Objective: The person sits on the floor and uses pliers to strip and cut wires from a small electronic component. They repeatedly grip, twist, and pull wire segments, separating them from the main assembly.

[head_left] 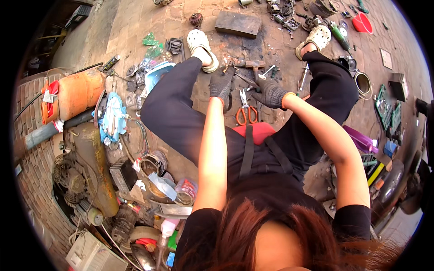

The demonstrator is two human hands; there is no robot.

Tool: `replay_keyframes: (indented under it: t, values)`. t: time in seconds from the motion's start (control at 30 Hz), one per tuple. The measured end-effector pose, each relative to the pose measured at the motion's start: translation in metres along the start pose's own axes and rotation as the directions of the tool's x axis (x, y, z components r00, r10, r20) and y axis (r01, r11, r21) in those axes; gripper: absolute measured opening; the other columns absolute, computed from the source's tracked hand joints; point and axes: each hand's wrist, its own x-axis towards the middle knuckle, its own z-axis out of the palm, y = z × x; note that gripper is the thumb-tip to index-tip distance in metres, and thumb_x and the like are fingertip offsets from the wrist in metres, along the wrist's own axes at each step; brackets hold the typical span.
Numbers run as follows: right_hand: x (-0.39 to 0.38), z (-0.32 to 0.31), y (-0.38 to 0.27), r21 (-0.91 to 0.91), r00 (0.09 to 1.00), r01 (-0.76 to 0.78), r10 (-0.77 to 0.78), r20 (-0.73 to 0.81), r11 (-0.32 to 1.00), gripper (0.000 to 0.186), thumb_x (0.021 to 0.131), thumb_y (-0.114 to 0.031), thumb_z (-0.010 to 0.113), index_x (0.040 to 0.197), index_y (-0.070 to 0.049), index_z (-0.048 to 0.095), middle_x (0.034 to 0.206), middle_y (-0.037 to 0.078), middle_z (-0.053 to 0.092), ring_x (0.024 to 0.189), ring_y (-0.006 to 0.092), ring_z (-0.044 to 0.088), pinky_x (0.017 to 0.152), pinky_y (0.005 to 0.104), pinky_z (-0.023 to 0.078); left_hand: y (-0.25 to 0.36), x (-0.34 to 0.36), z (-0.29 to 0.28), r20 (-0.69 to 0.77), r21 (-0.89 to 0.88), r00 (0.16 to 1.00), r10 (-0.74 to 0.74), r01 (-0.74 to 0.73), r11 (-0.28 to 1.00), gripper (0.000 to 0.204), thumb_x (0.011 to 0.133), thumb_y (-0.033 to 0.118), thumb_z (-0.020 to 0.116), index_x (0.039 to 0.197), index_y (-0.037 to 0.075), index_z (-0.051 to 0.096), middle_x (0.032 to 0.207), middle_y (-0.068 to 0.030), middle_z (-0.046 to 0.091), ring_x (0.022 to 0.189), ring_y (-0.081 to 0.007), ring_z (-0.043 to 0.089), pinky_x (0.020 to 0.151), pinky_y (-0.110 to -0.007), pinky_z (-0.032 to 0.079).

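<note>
Both my hands wear dark grey knit gloves and work close together above the floor between my feet. My left hand [221, 84] is closed, its fingertips around something small that I cannot make out. My right hand [271, 93] is closed on a slim dark metal tool [247, 81], which points toward the left hand; its exact kind is unclear. Just below and between the hands, orange-handled scissors [246, 109] lie with the blades pointing away from me. Beyond them lies a hammer [254, 64], and a metal wrench-like tool [268, 71] rests beside it.
A dark metal block [238, 24] lies beyond my feet. At right are a green angle grinder [339, 36], a red bowl [362, 23] and a green tool case [383, 106]. An orange gas cylinder [81, 92], a blue basin [159, 72] and cluttered cans and motor parts crowd the left.
</note>
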Motion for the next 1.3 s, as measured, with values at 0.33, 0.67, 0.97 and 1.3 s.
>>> replay_keyframes:
  t: [0.33, 0.67, 0.97, 1.3]
  values:
    - [-0.032, -0.033, -0.006, 0.155, 0.997, 0.022, -0.033, 0.066, 0.988, 0.047, 0.083, -0.038, 0.06, 0.109, 0.002, 0.057, 0.094, 0.025, 0.062, 0.09, 0.0409, 0.06, 0.079, 0.0445, 0.047, 0.07, -0.021, -0.009, 0.57, 0.258, 0.818, 0.075, -0.265, 0.929, 0.037, 0.091, 0.028, 0.06, 0.118, 0.003, 0.058, 0.096, -0.0042, 0.065, 0.083, -0.0095, 0.059, 0.076, -0.023, 0.047]
    - [-0.014, -0.023, -0.011, 0.079, 0.985, -0.173, 0.174, -0.016, 0.982, 0.056, 0.082, -0.036, 0.06, 0.119, 0.006, 0.054, 0.094, 0.027, 0.063, 0.088, 0.0414, 0.062, 0.076, 0.0451, 0.048, 0.059, 0.009, 0.018, 0.34, 0.696, 0.924, 0.172, -0.371, 0.615, 0.032, 0.09, 0.029, 0.056, 0.093, -0.001, 0.065, 0.07, -0.0145, 0.066, 0.064, -0.0252, 0.066, 0.062, -0.034, 0.051]
    - [0.024, 0.003, -0.005, 0.128, 0.935, -0.315, 0.331, -0.129, 0.94, 0.042, 0.078, -0.025, 0.063, 0.107, 0.005, 0.059, 0.097, 0.024, 0.065, 0.091, 0.0328, 0.065, 0.074, 0.0408, 0.053, 0.037, 0.05, 0.026, 0.155, 0.23, 0.984, 0.087, -0.122, 0.966, 0.026, 0.088, 0.023, 0.059, 0.094, -0.002, 0.063, 0.078, -0.0167, 0.067, 0.073, -0.0248, 0.068, 0.059, -0.035, 0.054]
    - [-0.059, -0.04, -0.031, 0.927, 0.946, -0.318, 0.124, 0.298, 0.201, 0.042, 0.076, -0.001, 0.059, 0.118, -0.005, 0.056, 0.091, 0.005, 0.06, 0.074, 0.0123, 0.058, 0.06, 0.0263, 0.051, 0.057, 0.028, 0.023, 0.381, -0.586, 0.916, 0.129, 0.131, 0.799, 0.029, 0.095, 0.021, 0.053, 0.113, -0.003, 0.055, 0.109, -0.017, 0.063, 0.091, -0.0324, 0.065, 0.075, -0.044, 0.058]
